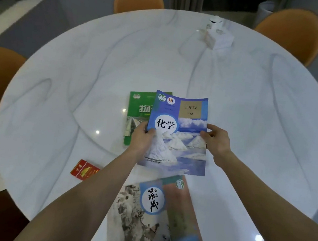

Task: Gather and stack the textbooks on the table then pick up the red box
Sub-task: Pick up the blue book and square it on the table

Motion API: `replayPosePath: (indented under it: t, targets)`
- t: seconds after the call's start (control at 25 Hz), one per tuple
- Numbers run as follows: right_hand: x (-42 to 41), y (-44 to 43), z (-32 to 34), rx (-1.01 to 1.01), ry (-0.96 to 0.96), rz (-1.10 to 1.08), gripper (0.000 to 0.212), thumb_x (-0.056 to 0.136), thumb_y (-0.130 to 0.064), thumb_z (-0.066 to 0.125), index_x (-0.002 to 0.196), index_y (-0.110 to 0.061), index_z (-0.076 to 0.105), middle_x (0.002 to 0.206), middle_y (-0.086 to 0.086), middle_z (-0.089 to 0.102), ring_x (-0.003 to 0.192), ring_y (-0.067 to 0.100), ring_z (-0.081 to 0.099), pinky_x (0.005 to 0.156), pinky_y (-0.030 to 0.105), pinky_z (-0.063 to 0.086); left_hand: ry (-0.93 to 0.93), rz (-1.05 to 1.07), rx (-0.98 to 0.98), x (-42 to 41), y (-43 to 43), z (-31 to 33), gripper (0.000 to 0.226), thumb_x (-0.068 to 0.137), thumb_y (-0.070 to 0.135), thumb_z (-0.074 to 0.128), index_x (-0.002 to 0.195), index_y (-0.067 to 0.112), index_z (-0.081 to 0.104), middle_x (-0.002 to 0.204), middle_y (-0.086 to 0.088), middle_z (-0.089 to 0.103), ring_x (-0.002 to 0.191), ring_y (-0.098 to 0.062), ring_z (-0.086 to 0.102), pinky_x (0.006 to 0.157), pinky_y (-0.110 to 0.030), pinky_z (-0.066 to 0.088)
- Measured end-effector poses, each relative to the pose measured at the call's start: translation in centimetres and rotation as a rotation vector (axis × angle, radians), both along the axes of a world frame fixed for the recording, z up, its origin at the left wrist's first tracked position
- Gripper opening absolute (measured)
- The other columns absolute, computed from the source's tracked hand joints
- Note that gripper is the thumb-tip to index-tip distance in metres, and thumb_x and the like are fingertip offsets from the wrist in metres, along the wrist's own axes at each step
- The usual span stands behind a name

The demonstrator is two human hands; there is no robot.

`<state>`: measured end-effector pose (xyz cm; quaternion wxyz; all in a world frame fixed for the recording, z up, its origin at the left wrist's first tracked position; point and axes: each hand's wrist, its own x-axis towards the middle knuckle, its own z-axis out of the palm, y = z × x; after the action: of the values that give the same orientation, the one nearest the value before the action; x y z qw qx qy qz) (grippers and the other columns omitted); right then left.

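blue textbook (180, 135) held at table (81, 59) centre, left hand (143, 136) and right hand (217, 140) gripping its side edges, overlapping green textbook (136, 115) at 10 o'clock. stacking underway. third textbook (153, 214) at 6 o'clock likely next; red box (84, 170) at 8 o'clock untouched, open room around.

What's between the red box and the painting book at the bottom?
In the head view, the person's left forearm crosses between the red box and the ink-painting book; otherwise only bare table.
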<state>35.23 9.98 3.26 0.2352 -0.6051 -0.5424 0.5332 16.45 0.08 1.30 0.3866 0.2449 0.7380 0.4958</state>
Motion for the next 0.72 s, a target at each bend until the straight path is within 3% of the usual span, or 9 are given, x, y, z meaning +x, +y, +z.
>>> replayPosePath:
  t: [0.16, 0.28, 0.48, 0.72]
  targets:
    - [-4.3, 2.3, -0.4, -0.015, -0.019, 0.074, 0.032, 0.093, -0.015, 0.056, 0.125, -0.015, 0.059, 0.103, 0.012, 0.066, 0.100, 0.029, 0.066, 0.092, 0.046, 0.055, 0.046, 0.099, -0.030, -3.2, 0.7, -0.4, 0.027, 0.094, 0.011, 0.046, 0.119, 0.009, 0.058, 0.104, -0.008, 0.063, 0.091, -0.024, 0.057, 0.085, -0.039, 0.049]
    - [-7.1, 3.9, -1.3, -0.022, -0.033, 0.107, 0.034, 0.092, -0.012, 0.057, 0.125, -0.014, 0.061, 0.112, 0.015, 0.068, 0.095, 0.027, 0.065, 0.091, 0.043, 0.056, 0.107, 0.144, -0.104, -5.3, 1.6, -0.6, 0.029, 0.095, 0.011, 0.045, 0.122, 0.007, 0.054, 0.116, -0.014, 0.062, 0.097, -0.026, 0.057, 0.095, -0.042, 0.048]
    - [-10.3, 5.8, -3.1, -0.057, -0.056, 0.106, 0.040, 0.088, -0.011, 0.061, 0.128, -0.014, 0.060, 0.114, 0.019, 0.068, 0.089, 0.024, 0.061, 0.094, 0.042, 0.055, 0.188, 0.178, -0.174, -7.7, 3.0, -1.8, 0.034, 0.096, 0.011, 0.043, 0.128, 0.010, 0.055, 0.119, -0.016, 0.065, 0.108, -0.035, 0.060, 0.093, -0.039, 0.048]
    - [-12.4, 7.0, -4.5, 0.008, -0.133, 0.142, 0.039, 0.090, -0.012, 0.061, 0.129, -0.009, 0.058, 0.119, 0.016, 0.066, 0.093, 0.022, 0.058, 0.098, 0.035, 0.051, 0.280, 0.163, -0.232, -8.9, 4.4, -3.2, 0.032, 0.096, 0.008, 0.041, 0.125, 0.007, 0.055, 0.114, -0.021, 0.066, 0.104, -0.037, 0.061, 0.087, -0.035, 0.047]
